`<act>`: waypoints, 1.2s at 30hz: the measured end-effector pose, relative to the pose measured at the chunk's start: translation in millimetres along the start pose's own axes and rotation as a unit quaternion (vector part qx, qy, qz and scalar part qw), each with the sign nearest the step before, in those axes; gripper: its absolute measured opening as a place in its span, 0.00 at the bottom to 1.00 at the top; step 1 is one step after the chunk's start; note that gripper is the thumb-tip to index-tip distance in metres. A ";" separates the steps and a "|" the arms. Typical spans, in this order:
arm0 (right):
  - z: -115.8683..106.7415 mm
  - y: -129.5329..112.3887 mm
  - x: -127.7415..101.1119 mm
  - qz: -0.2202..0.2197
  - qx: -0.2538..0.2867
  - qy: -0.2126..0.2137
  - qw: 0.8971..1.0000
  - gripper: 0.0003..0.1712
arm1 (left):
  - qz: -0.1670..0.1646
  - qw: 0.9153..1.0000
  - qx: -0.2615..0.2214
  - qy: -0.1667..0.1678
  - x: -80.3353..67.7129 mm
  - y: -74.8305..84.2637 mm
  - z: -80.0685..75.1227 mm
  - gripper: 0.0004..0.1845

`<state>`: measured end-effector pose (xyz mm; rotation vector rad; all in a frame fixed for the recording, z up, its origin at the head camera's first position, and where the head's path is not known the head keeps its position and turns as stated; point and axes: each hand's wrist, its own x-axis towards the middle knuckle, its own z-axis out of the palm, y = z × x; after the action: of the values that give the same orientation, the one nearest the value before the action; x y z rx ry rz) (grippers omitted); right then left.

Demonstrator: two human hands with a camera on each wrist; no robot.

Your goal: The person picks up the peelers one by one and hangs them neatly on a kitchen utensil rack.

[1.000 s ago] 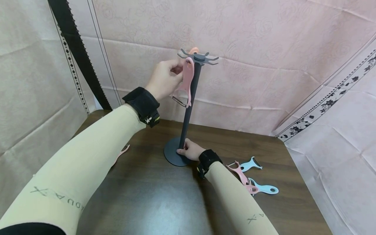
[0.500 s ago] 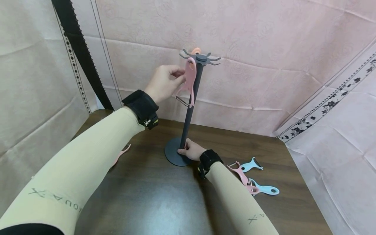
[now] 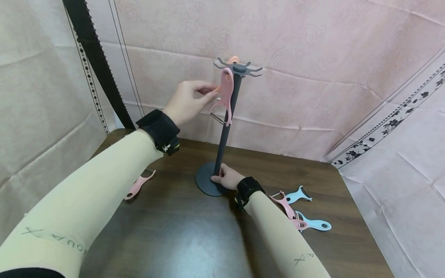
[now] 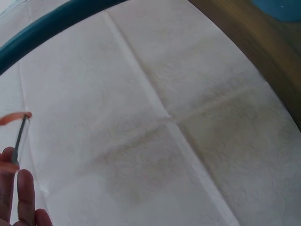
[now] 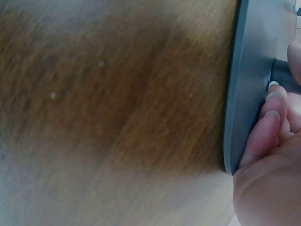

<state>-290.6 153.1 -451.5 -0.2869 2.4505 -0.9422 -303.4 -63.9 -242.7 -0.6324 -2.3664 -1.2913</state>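
A dark grey stand (image 3: 226,127) with hooks on top rises from a round base (image 3: 205,185) on the brown table (image 3: 180,239). A pink peeler (image 3: 226,90) hangs from a front hook, and an orange piece (image 3: 232,59) shows behind the top. My left hand (image 3: 205,91) reaches out with nearly straight fingers, whose tips touch the peeler's handle. In the left wrist view only the fingers (image 4: 26,193) and the peeler's blade (image 4: 19,136) show. My right hand (image 3: 224,178) grips the pole just above the base, fingers (image 5: 263,127) curled over the base (image 5: 249,94).
A pink peeler (image 3: 137,185) lies on the table left of the stand. Two blue peelers (image 3: 299,195) (image 3: 314,224) and a pink one (image 3: 286,207) lie right of my right forearm. Pink cloth walls close in behind and to the right.
The pink peeler now hangs on the hook. My left hand has loosened its pinch and drawn back to the left, fingers straighter. The right hand has stayed on the pole.
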 end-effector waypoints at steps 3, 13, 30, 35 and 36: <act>-0.1 0.6 0.6 0.000 0.002 -0.001 1.000 0.16 | -0.002 1.000 0.009 -0.006 -5.2 -7.3 -3.9 0.17; -0.6 0.1 -0.3 0.001 -0.007 0.002 1.000 0.17 | -0.019 0.996 0.088 -0.018 -28.7 -56.1 -22.4 0.20; 1.6 1.4 2.0 -0.001 -0.013 0.008 1.000 0.16 | -0.101 0.945 0.297 -0.088 -105.3 -187.1 -48.1 0.18; 0.7 -0.4 -1.0 -0.014 -0.029 0.013 0.999 0.17 | -0.177 0.931 0.298 -0.119 -124.6 -212.6 -60.0 0.21; 0.6 -0.6 -1.3 -0.016 -0.031 0.015 0.999 0.17 | -0.186 0.928 0.299 -0.122 -127.5 -216.7 -61.6 0.21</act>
<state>-289.2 152.8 -451.0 -0.3369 2.5128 -0.8911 -309.5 -246.8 -425.9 -0.1616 -2.9841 -0.5521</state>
